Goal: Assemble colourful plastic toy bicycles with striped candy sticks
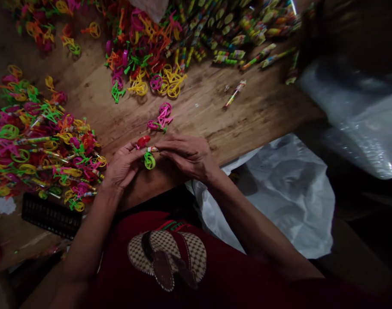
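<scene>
Both hands meet at the near edge of the wooden table (247, 116). My left hand (123, 165) is pinched on a small plastic toy bicycle with a red part (143, 141) and a green wheel (149, 161) hanging below the fingers. My right hand (187, 154) is closed on the same toy from the right, its fingertips at a short striped stick (152, 149). A pink toy bicycle (162, 116) lies on the wood just beyond the hands.
Heaps of coloured plastic bicycles lie at the left (37, 141) and at the back (144, 51). A pile of striped wrapped sticks (234, 30) fills the back right; one stick (234, 94) lies apart. A white plastic bag (286, 193) hangs at the right, a black comb-like tray (50, 214) at the left.
</scene>
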Demonstrator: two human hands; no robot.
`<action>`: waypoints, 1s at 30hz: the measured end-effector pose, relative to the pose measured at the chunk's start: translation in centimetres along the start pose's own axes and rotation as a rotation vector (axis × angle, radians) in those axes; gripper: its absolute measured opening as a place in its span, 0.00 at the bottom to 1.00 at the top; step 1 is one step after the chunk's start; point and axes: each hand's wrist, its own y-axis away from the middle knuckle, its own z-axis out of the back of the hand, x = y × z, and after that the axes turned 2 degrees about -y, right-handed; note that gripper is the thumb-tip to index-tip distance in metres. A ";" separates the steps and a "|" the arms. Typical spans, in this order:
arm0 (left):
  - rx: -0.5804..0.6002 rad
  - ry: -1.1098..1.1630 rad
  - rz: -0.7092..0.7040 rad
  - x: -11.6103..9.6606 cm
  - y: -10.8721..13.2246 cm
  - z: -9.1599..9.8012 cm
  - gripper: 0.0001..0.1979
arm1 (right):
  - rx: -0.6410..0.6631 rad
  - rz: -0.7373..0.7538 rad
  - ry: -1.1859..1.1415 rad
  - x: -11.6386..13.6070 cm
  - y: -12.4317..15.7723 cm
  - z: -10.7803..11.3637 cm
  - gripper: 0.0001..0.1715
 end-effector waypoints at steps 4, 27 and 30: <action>-0.055 -0.084 -0.062 0.5 0.0 0.0 0.17 | 0.070 0.018 0.079 -0.1 0.4 0.7 0.13; -0.303 -0.525 -0.373 -4.3 2.2 1.6 0.16 | -0.012 -0.007 0.138 0.4 0.6 0.6 0.21; -0.635 -0.967 -0.609 -7.7 4.2 3.5 0.16 | -0.142 -0.041 0.284 -0.5 -0.4 1.2 0.14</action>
